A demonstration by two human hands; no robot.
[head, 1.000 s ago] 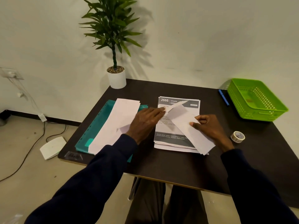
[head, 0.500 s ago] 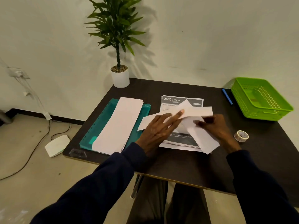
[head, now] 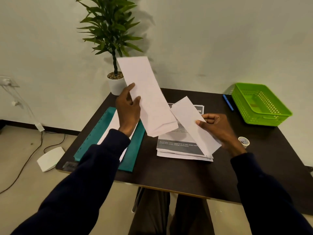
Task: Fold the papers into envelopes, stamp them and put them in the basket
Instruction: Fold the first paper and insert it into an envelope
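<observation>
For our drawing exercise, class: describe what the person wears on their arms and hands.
The left sleeve and right sleeve are long, plain, dark navy, ending at the wrists. The left hand and right hand are bare: no gloves, rings or watch visible.

My one feed is the head camera, worn above the near edge of the table (head: 169, 175) and pitched forward and down across it (wide-angle, so nearly the whole top fits). It sits close. Both sleeves run in from the bottom corners. The left hand (head: 128, 109) holding a long paper (head: 149, 99) and the right hand (head: 218, 128) holding a shorter paper (head: 191, 119) fill mid-frame above the table. Past the table's far edge stands the wall (head: 220, 39). The plant pot (head: 116, 85) marks its far-left corner and the green basket (head: 264, 118) its far right, with floor (head: 25, 150) to its left.
</observation>
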